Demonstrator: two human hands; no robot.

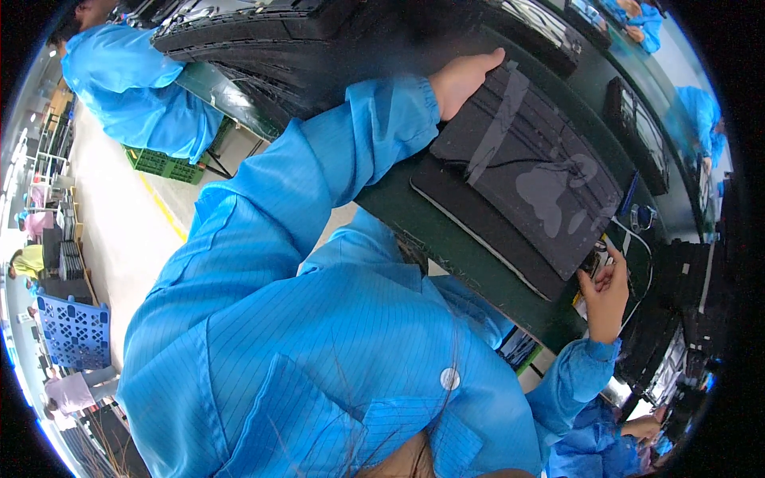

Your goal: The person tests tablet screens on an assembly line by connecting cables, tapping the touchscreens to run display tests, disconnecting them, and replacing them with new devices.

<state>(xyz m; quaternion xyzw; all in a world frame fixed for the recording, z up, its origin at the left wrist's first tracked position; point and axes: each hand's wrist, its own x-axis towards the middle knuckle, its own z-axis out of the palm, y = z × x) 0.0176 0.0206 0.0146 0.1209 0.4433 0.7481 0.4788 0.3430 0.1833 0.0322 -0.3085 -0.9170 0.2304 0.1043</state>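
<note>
A thin dark flat panel (522,163) with clear, shiny film patches on its face lies slanted in front of me. Around its far left corner is my left hand (462,84), thumb stretched along the edge and the other fingers mostly hidden. My right hand (606,295) is closed at the panel's near right corner, thumb against the edge and fingers curled. Partly beneath the panel sits a black pad (486,231) with a pale edge. Both rest over a dark green tabletop (398,211).
Stacked black panels (239,36) stand at the far left. A black frame (637,135) lies beyond the panel. A white cable (649,275) and a blue pen-like item (630,191) are at the right. A co-worker in blue (127,88) sits left, near a green crate (163,165).
</note>
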